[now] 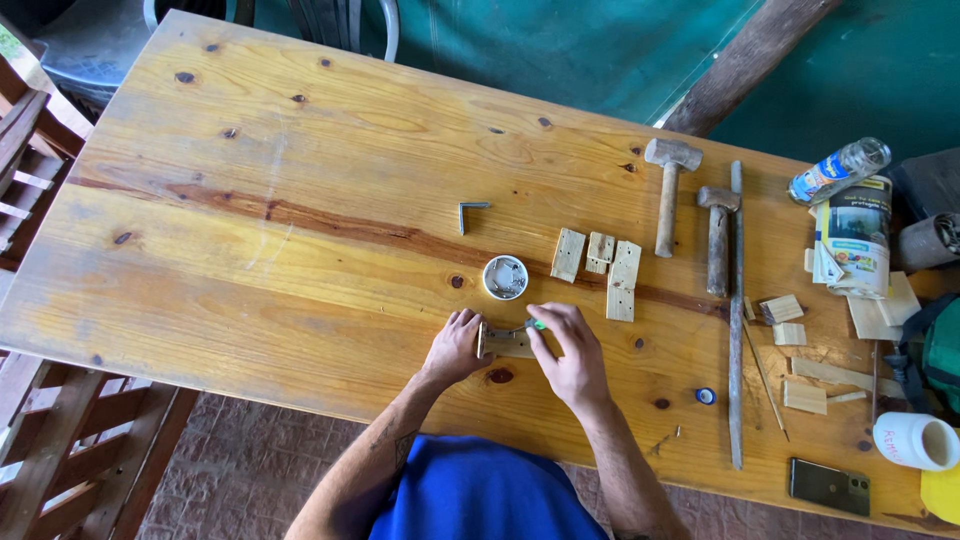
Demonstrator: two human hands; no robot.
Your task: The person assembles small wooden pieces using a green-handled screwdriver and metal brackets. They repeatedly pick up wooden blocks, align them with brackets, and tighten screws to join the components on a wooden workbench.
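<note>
My left hand [455, 347] presses on the left end of a small wooden block [507, 345] lying on the pine table [300, 200]. My right hand [568, 355] grips a small tool with a green tip [538, 324], its end against the block's top. A small round white cup [505, 277] with metal bits inside stands just beyond my hands. Three pale wooden pieces [600, 262] lie right of the cup.
Two wooden-handled hammers [668, 190] [718, 232] and a long metal rod [737, 320] lie at the right. An L-shaped hex key [470, 212] lies mid-table. Wood scraps [805, 380], a clear bottle [838, 170], a glue container [852, 235], a phone [828, 486] and a white cup [915, 441] crowd the right end.
</note>
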